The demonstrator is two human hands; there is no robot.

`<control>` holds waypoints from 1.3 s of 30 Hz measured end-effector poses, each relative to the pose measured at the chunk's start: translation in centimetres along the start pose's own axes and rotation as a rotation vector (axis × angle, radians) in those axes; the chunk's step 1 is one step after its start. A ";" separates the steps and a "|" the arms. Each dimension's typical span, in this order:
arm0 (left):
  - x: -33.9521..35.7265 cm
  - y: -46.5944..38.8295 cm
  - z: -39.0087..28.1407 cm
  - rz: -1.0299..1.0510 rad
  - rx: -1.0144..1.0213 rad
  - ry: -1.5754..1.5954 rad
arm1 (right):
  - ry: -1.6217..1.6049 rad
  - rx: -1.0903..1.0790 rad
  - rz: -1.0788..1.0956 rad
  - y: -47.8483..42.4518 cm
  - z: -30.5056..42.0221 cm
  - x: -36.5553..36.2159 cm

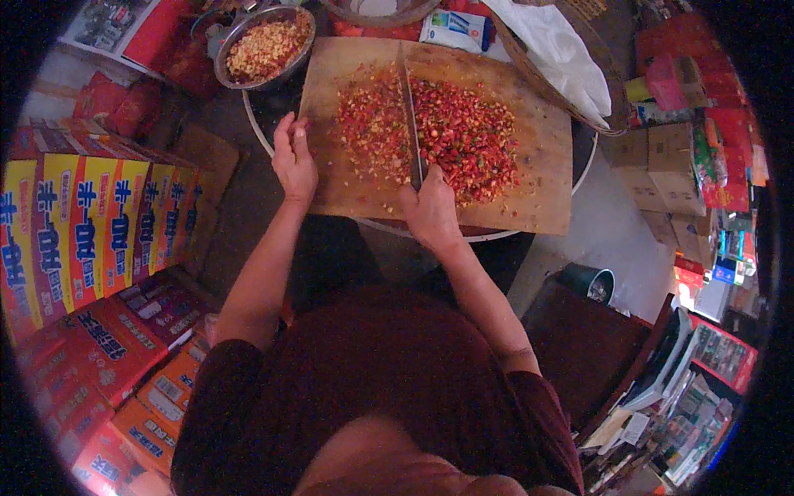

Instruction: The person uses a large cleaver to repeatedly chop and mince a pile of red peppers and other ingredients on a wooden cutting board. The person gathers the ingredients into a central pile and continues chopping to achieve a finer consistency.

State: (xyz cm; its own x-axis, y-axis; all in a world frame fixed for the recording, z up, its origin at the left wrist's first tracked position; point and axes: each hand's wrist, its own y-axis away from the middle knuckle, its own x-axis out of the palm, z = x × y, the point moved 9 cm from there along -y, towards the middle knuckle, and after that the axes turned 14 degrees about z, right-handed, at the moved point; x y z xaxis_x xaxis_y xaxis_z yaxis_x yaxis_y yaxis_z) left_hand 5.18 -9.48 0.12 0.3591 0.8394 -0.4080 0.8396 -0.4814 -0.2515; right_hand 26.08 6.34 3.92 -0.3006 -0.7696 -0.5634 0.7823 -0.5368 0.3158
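Observation:
A wide heap of chopped red chili peppers covers much of a wooden cutting board. In my right hand is the handle of a kitchen knife, its long blade pointing away from me across the chilies. Finer, paler bits lie left of the blade and coarser red pieces to its right. My left hand is at the board's left edge, fingers raised and somewhat apart. It appears to rest against that edge and grips nothing that I can see.
Beyond the board's upper left corner stands a metal bowl of chopped food. A wet-wipe-like packet and a woven tray with a white sack lie behind. Stacked cartons flank my left; a dark green bucket stands right.

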 end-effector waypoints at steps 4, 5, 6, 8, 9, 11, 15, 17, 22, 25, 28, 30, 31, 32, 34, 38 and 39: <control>-0.1 -0.4 -1.4 0.012 0.000 -0.023 | -0.027 -0.043 -0.015 0.2 0.8 -0.2; 0.0 -0.1 -0.7 0.012 -0.011 -0.008 | -0.037 -0.053 -0.014 0.1 0.6 0.0; 0.1 -0.1 -0.4 0.006 -0.015 0.010 | -0.023 -0.035 0.000 -0.3 0.4 0.2; 0.3 -0.3 0.1 -0.002 -0.007 0.023 | 0.005 0.002 0.029 -0.8 0.0 0.4; 0.2 -0.1 -0.2 0.002 -0.008 0.018 | -0.012 -0.004 0.032 -0.4 0.5 0.2; -0.1 -0.2 -0.6 -0.006 -0.004 0.005 | -0.047 -0.030 0.041 0.1 2.0 -0.3; 0.2 0.1 -0.3 -0.001 -0.005 0.026 | 0.071 -0.092 -0.003 -0.4 0.7 0.7; 0.2 -0.3 0.1 -0.001 -0.004 0.037 | 0.063 -0.079 0.023 -0.9 0.9 0.8; -0.1 0.0 -0.3 0.015 0.022 -0.073 | 0.016 -0.006 0.073 -0.4 1.3 1.1; 0.3 -0.1 0.6 0.008 -0.020 0.020 | 0.036 0.054 0.107 -0.9 0.5 2.0; 0.1 -0.1 0.6 -0.002 -0.010 -0.033 | 0.025 -0.005 0.087 -0.6 1.3 1.7; 0.1 -0.2 0.3 0.014 -0.023 0.025 | 0.002 -0.051 0.077 -0.3 2.1 1.5; 0.1 0.0 0.1 0.025 -0.033 0.053 | -0.011 -0.058 0.082 -0.1 2.2 1.5; 0.2 0.4 0.5 0.026 -0.028 0.027 | -0.025 -0.065 0.086 0.0 2.2 1.7; 0.2 -0.2 0.5 0.011 0.009 -0.019 | -0.012 0.002 0.112 -0.7 1.4 2.3; 0.0 -0.2 -0.1 -0.007 0.017 -0.064 | -0.015 -0.060 0.048 -0.3 2.0 1.2; -0.1 -0.1 -0.7 -0.002 0.022 -0.065 | 0.002 -0.091 0.012 -0.1 2.1 0.6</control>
State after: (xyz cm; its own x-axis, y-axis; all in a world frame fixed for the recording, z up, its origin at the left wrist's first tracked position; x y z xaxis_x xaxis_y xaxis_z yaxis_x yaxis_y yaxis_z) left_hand 5.38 -9.34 0.84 0.3295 0.8227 -0.4632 0.8308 -0.4857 -0.2717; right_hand 24.70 5.26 5.13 -0.2893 -0.7751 -0.5617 0.8325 -0.4934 0.2521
